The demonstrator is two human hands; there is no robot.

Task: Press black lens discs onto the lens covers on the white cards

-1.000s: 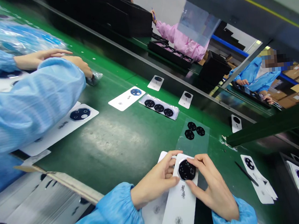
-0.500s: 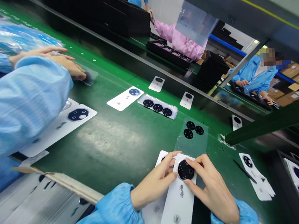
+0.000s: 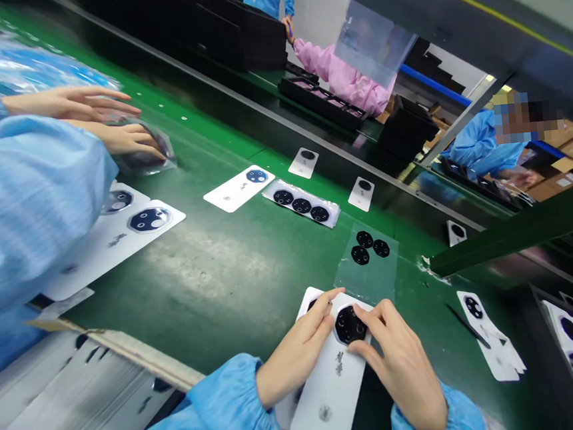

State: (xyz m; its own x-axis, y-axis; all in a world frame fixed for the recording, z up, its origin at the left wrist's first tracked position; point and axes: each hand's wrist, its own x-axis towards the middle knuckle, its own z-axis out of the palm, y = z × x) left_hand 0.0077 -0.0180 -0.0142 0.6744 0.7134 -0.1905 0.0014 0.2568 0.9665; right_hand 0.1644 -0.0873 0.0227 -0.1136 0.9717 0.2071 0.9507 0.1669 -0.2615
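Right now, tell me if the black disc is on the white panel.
On: disc lies flat on panel, left hand and right hand touching its edge.

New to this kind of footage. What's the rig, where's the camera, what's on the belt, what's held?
No machine here: one camera worn on a person's head looks down at their own bare hands, so there is a single view. The left hand holds a white panel. The right hand pinches a black round piece at the panel's top end. Both work over a green belt. Ahead lie a clear sheet bearing three black discs and a strip with three more. The blue-sleeved co-worker's hands at left touch a clear bag.
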